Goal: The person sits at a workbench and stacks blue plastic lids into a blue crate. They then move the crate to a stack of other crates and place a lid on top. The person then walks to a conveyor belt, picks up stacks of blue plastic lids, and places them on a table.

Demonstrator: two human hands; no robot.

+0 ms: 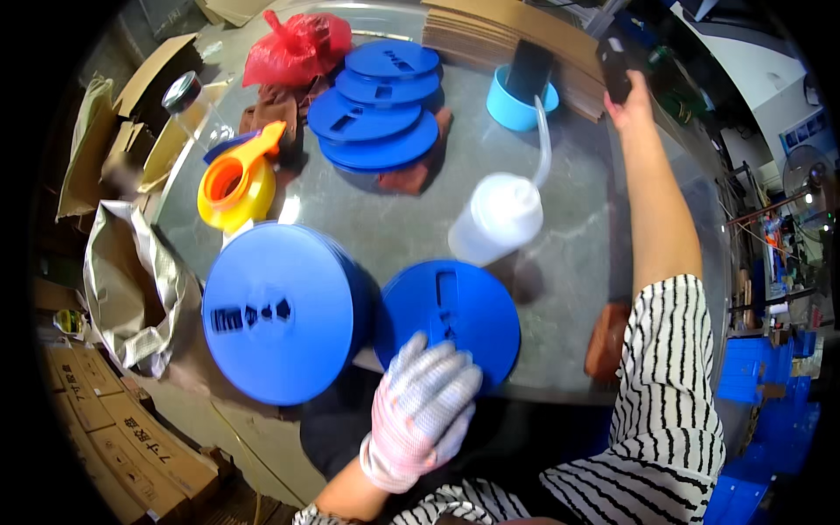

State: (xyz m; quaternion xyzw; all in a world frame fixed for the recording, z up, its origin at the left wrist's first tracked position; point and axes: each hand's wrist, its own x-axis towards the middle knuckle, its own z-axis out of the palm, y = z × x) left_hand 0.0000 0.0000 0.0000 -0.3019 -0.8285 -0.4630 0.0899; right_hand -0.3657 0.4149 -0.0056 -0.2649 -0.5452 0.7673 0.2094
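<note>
My left hand [422,402], in a white knit glove, rests on the near edge of a blue plastic disc [455,311] lying flat on the grey table [569,262]. My right hand [628,98] is bare and stretched to the far right edge of the table, closed around a dark object [612,61]. A stack of large blue discs [278,311] stands to the left of the single disc. A white squeeze bottle [499,214] with a long bent nozzle stands just beyond it.
Several blue discs [378,105] are piled at the back beside a red plastic bag [293,48]. A yellow and orange jug [234,179], a light blue cup [516,101], stacked cardboard sheets [507,31], a grey sack [131,271] and cartons [131,446] surround the table.
</note>
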